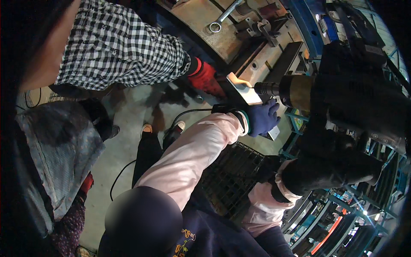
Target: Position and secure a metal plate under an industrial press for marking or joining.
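Observation:
My left hand [263, 118], in a dark blue glove, closes round a flat metal bar [246, 91] near its lower end. My right hand [314, 173], in a black glove, grips a large dark power drill [359, 94]; shadow hides much of its fingers. The drill's chuck [270, 88] points left, with its tip close against the bar's lit face. I cannot tell whether the bit touches it. A co-worker's red-gloved hand [206, 80], below a checkered sleeve, is beside the bar's upper end.
A worn metal workbench [231, 43] carries a ring spanner [215, 27] and a clamp [259, 30]. Beneath my arms stands a dark wire crate [233, 175]. A black cable [124, 169] crosses the floor. Another person's grey garment [60, 145] is at left; blue racks [355, 205] stand right.

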